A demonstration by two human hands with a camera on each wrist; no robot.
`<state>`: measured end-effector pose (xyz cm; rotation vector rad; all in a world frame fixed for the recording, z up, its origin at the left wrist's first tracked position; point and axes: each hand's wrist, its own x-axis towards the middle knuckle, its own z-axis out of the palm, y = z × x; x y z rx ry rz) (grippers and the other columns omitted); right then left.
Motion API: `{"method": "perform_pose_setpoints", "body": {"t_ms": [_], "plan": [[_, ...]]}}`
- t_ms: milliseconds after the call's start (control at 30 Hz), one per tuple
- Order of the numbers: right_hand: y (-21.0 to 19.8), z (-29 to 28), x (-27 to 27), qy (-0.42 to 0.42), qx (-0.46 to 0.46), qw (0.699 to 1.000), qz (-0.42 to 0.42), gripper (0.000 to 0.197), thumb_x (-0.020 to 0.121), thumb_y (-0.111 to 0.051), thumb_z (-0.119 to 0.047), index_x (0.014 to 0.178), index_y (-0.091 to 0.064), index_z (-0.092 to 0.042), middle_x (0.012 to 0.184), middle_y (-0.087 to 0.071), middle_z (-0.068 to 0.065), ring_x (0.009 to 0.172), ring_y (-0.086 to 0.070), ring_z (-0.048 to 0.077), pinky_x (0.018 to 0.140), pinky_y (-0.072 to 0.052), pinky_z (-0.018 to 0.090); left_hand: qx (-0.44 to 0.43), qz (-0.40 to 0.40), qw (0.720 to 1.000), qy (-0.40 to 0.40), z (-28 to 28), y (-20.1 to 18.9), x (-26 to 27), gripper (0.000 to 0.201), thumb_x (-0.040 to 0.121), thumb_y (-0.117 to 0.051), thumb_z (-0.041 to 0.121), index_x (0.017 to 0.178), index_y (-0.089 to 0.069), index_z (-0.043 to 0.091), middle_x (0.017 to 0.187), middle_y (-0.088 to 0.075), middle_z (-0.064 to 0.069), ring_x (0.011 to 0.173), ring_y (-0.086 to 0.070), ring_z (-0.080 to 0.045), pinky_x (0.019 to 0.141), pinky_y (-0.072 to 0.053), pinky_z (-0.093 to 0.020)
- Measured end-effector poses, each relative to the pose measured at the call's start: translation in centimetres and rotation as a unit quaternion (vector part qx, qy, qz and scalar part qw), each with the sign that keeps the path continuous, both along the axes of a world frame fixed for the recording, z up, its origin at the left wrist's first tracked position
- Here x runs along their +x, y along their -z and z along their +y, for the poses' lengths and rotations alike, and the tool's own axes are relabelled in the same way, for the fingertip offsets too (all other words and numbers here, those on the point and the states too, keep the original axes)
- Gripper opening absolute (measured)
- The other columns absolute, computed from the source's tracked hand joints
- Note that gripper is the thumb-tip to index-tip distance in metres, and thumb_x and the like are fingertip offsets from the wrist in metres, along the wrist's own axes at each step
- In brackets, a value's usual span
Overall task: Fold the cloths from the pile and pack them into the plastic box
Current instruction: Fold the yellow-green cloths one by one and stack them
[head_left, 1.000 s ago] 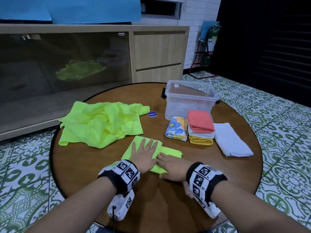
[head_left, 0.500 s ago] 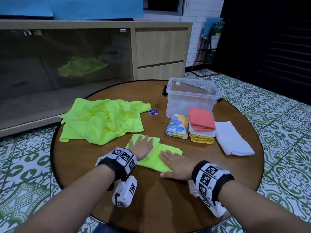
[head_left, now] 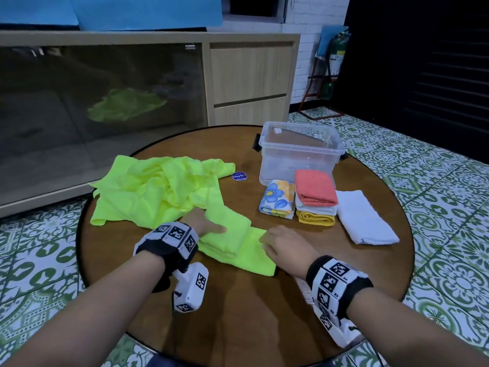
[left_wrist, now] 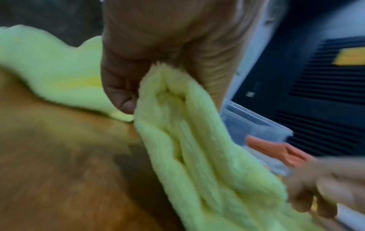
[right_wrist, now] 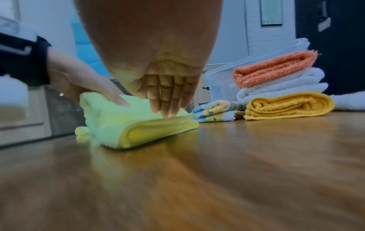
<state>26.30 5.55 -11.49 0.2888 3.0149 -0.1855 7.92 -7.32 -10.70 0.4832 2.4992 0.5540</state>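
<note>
A small yellow-green cloth (head_left: 232,242) lies partly folded on the round wooden table (head_left: 238,300) in front of me. My left hand (head_left: 206,223) pinches its left end between thumb and fingers and holds that layer doubled over the rest; the left wrist view shows the thick fold (left_wrist: 197,156) in the grip. My right hand (head_left: 283,245) rests with straight fingers on the cloth's right part (right_wrist: 138,125). The loose pile of yellow-green cloths (head_left: 164,192) lies behind, to the left. The clear plastic box (head_left: 299,152) stands open at the back right, with nothing visible inside.
In front of the box sit a folded floral cloth (head_left: 277,200), a stack topped by an orange cloth (head_left: 315,190) over white and yellow ones, and a folded white towel (head_left: 365,218). A blue sticker (head_left: 239,176) is on the table. A low cabinet stands behind.
My left hand, flat on the cloth before, now grips its left end and has brought it over toward the right. My right hand stays pressing on the right part.
</note>
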Motion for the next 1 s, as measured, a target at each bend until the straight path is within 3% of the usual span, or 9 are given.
{"method": "perform_pose_setpoints", "body": {"t_ms": [67,167,300,367,433,567,700,867,1000], "plan": [[-0.2,-0.1,-0.2,0.035,-0.082,0.994,0.057,0.031,0.102,-0.032,-0.028,0.091,-0.055,-0.010,0.097,-0.056,0.008,0.093,-0.052,0.025,0.078,-0.037,0.034,0.036,0.072,0.997,0.024,0.4,-1.2,1.2,0.084,0.073,-0.077,0.038,0.137,-0.031,0.008,0.134,-0.047,-0.011,0.119,-0.050,-0.027,0.094,-0.045,-0.035],[-0.4,-0.2,-0.6,0.095,-0.227,0.965,0.089,0.048,0.100,-0.028,-0.043,0.101,-0.059,-0.006,0.099,-0.063,0.008,0.090,-0.058,0.025,0.081,-0.044,0.035,0.052,0.162,0.983,0.077,1.6,-2.7,4.2,0.077,0.075,-0.075,0.036,0.134,-0.030,0.016,0.128,-0.045,-0.009,0.112,-0.053,-0.027,0.085,-0.047,-0.035],[-0.5,-0.8,-1.0,0.244,-0.490,0.817,0.183,0.086,0.069,-0.024,-0.087,0.106,-0.064,-0.021,0.098,-0.068,0.006,0.090,-0.064,0.023,0.088,-0.049,0.040,0.148,0.047,0.984,0.089,3.9,-3.1,7.4,0.035,0.088,-0.055,0.033,0.115,-0.047,0.012,0.108,-0.054,-0.010,0.096,-0.057,-0.027,0.080,-0.044,-0.032],[-0.6,-0.5,-0.8,0.282,-0.510,0.789,0.195,0.068,0.079,-0.030,-0.077,0.097,-0.064,-0.021,0.097,-0.068,0.004,0.094,-0.062,0.023,0.094,-0.047,0.042,0.194,-0.001,0.975,0.107,4.6,-3.0,7.8,0.011,0.092,-0.042,0.015,0.094,-0.053,0.012,0.091,-0.053,-0.009,0.075,-0.051,-0.025,0.067,-0.039,-0.028],[-0.8,-0.2,-0.3,0.311,-0.488,0.793,0.192,0.058,0.086,-0.043,-0.065,0.085,-0.064,-0.011,0.083,-0.064,0.006,0.084,-0.064,0.030,0.086,-0.051,0.048,0.192,0.003,0.975,0.114,4.9,-2.4,7.2,0.026,0.093,-0.039,0.008,0.103,-0.062,0.017,0.100,-0.057,-0.009,0.066,-0.052,-0.021,0.058,-0.041,-0.025],[-0.1,0.4,0.7,0.371,-0.497,0.759,0.198,0.032,0.089,-0.060,-0.035,0.091,-0.059,-0.003,0.088,-0.063,0.016,0.090,-0.065,0.040,0.077,-0.054,0.055,0.100,-0.024,0.991,0.087,4.5,-0.3,6.1,0.052,0.087,-0.061,0.040,0.130,-0.047,0.015,0.133,-0.049,-0.012,0.116,-0.054,-0.030,0.093,-0.048,-0.036],[0.6,1.1,1.6,0.413,-0.571,0.686,0.179,0.025,0.094,-0.053,-0.008,0.117,-0.046,-0.003,0.110,-0.056,0.017,0.092,-0.058,0.029,0.069,-0.052,0.040,0.095,-0.152,0.983,0.041,4.6,0.9,6.5,0.061,0.084,-0.056,0.057,0.106,-0.057,0.000,0.101,-0.061,-0.015,0.097,-0.059,-0.030,0.071,-0.046,-0.031],[1.3,1.2,1.5,0.410,-0.540,0.714,0.175,0.029,0.095,-0.048,-0.005,0.123,-0.047,0.003,0.118,-0.058,0.017,0.102,-0.059,0.030,0.082,-0.050,0.041,0.160,-0.281,0.946,-0.012,5.1,2.3,6.4,0.116,0.033,-0.086,0.063,0.125,-0.053,0.000,0.117,-0.064,-0.015,0.108,-0.062,-0.030,0.098,-0.047,-0.045],[0.7,1.4,0.4,0.385,-0.526,0.732,0.197,0.037,0.097,-0.044,-0.011,0.133,-0.042,-0.003,0.126,-0.055,0.015,0.112,-0.056,0.031,0.096,-0.047,0.042,0.275,-0.374,0.886,-0.026,4.3,0.8,7.5,0.081,0.056,-0.086,0.032,0.125,-0.054,0.004,0.114,-0.067,-0.015,0.102,-0.066,-0.027,0.091,-0.052,-0.043]]}}
